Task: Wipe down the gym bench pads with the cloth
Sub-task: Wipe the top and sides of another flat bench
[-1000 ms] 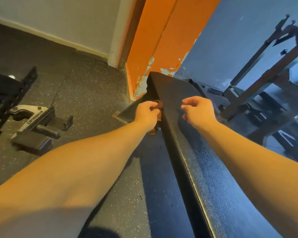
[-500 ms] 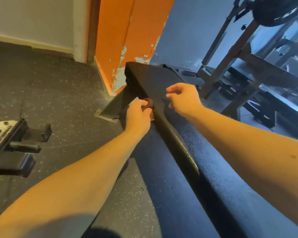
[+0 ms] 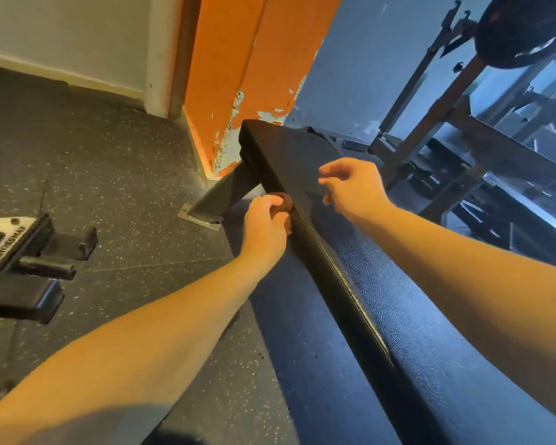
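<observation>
Against the left side face of the bench pad (image 3: 398,300), toward its far end, the left hand (image 3: 264,226) grips the bunched cloth (image 3: 284,202); the right hand (image 3: 353,187) hovers above the pad, loosely curled, empty. Better to press firmly and stroke lengthwise along that face.

Both arms reach forward — left hand (image 3: 265,224) in a curled grip on the cloth (image 3: 285,202), right hand (image 3: 355,187) loose-fingered.

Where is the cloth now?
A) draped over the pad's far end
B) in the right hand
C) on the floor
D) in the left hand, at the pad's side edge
D: the left hand grips the brown cloth against the side of the bench pad; the right hand holds nothing.
</observation>
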### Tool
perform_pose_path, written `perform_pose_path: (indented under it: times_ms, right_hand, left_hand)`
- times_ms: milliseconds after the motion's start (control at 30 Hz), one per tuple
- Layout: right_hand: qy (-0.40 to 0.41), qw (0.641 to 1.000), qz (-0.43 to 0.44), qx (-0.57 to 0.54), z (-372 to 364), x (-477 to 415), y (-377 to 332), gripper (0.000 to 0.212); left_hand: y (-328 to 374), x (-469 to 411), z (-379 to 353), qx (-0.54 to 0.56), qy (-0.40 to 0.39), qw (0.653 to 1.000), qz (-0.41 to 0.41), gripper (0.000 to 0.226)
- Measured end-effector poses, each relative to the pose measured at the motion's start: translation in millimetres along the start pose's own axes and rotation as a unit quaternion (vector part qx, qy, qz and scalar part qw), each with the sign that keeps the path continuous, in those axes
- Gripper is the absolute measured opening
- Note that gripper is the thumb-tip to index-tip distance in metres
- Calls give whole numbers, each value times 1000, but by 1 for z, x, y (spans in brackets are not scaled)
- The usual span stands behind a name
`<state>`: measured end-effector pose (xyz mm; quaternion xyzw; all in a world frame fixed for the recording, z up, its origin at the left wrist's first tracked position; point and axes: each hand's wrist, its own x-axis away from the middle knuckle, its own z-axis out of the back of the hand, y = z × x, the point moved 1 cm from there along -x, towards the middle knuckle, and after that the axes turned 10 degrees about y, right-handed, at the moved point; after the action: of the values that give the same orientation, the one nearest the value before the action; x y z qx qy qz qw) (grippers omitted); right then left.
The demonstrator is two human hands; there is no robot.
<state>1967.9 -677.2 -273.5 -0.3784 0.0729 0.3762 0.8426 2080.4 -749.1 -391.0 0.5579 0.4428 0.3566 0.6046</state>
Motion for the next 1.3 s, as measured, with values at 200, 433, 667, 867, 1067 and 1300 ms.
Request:
perform_pose_path:
  times_ms: [200, 433, 667, 867, 1067, 1300]
  right_hand:
    - [-13, 1000, 4, -21, -8, 2, 0, 14]
    - [-10, 1000, 2, -19, -7, 4, 4, 16]
    - [-12, 1000, 4, -17, -1, 11, 12, 14]
    - [-4, 1000, -3, -26, 1, 13, 8, 15]
    - [-6, 1000, -5, -26, 7, 22, 12, 15]
    - [-8, 999, -3, -37, 7, 25, 10, 15]
  left_hand:
    - [-28, 48, 4, 41, -87, 994, -53, 18]
    - [-7, -11, 2, -4, -31, 999, 28, 24]
    - [-15, 39, 8, 61, -133, 989, -4, 18]
    - [4, 20, 8, -2, -84, 996, -19, 17]
    - [8, 4, 3, 5, -48, 998, 42, 26]
    - [0, 70, 10, 65, -151, 986, -16, 26]
